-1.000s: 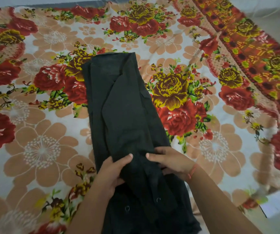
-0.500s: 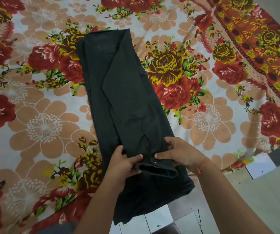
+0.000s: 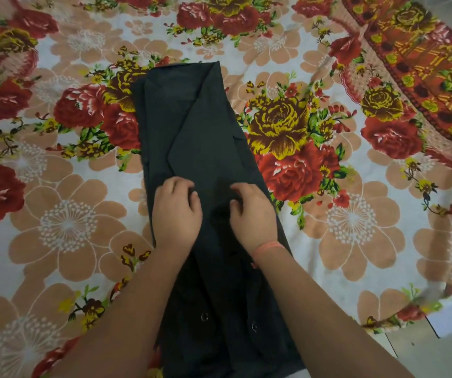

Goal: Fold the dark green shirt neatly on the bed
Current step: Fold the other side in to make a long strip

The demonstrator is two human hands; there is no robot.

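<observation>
The dark green shirt (image 3: 192, 126) lies on the bed as a long narrow strip, its sides folded inward, running from the middle of the floral sheet down to the near edge. Two buttons show on its lower part. My left hand (image 3: 177, 214) rests on the strip's left half with fingers curled into the cloth. My right hand (image 3: 252, 214), with an orange thread at the wrist, sits beside it on the right half, fingers pinching a fold of the shirt. Both hands are around the strip's midpoint.
The bed (image 3: 66, 222) wears a sheet with large red, yellow and peach flowers and an orange patterned border (image 3: 421, 77) at the right. Pale tiled floor (image 3: 451, 350) shows at the lower right corner past the bed edge.
My hands have carried the shirt's near end up from the bed edge and moved farther along the strip toward its middle. The folded-over lower part now lies under my forearms.
</observation>
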